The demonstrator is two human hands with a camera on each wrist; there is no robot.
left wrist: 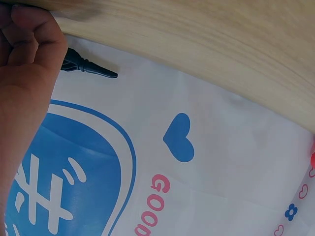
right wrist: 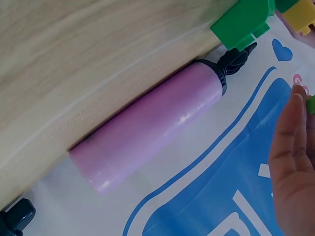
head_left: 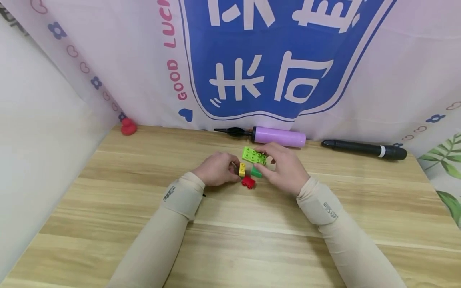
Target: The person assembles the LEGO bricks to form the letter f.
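In the head view my right hand pinches a lime-green studded toy brick between thumb and fingers, tilted with its studs showing. At the left, my left hand has curled fingers and thumb at a small yellow brick, seemingly pinching its left side. A darker green brick sits under the right thumb, beside the yellow one. Closer to me lies a red brick on its side. The right wrist view shows the green brick large and the lime brick only at the edge.
Along the back of the wooden table lie a purple hand pump with a black nozzle and a black microphone-like stick. A red rubber-looking toy stands at the back left corner. A printed cloth hangs behind.
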